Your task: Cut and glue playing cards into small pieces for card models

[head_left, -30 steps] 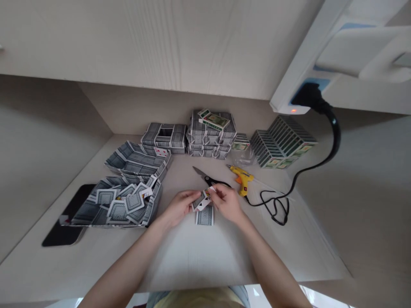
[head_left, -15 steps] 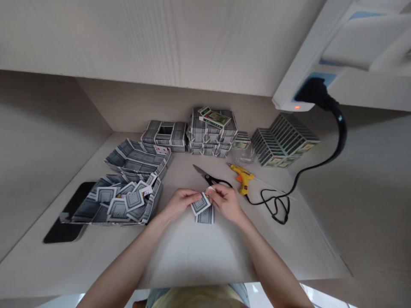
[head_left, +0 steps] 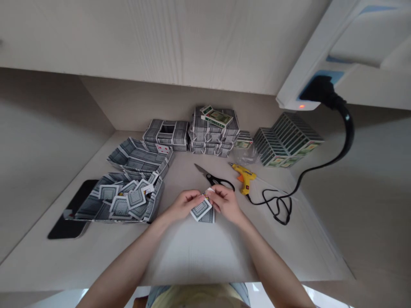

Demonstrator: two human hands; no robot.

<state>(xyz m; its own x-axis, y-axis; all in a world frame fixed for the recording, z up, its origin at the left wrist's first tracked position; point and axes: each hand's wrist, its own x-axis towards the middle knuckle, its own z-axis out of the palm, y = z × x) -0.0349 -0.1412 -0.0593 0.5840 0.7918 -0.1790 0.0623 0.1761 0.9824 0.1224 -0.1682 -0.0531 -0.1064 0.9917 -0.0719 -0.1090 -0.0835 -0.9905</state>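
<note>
Between my two hands is a folded playing card [head_left: 201, 209] with a grey patterned back; a bit of its printed face shows near the fingertips. My left hand [head_left: 185, 204] pinches its left side, and my right hand [head_left: 225, 201] pinches its upper right. Another grey-backed card [head_left: 208, 216] lies partly hidden beneath it, on the table. Just beyond my right hand are black-handled scissors [head_left: 212, 177], blades pointing away to the left. A yellow glue gun [head_left: 245, 176] rests to their right.
To the left, a box made of cards [head_left: 85, 208] holds several loose cards and overlaps a black phone [head_left: 69, 229]. More card-built boxes [head_left: 167, 136] and stacked card packs [head_left: 285, 143] stand at the back. A black cord [head_left: 300, 179] runs up to a power strip [head_left: 290, 96].
The view has shifted slightly. Both hands keep their pinch, with the held card turned a little and covering more of the card beneath.
</note>
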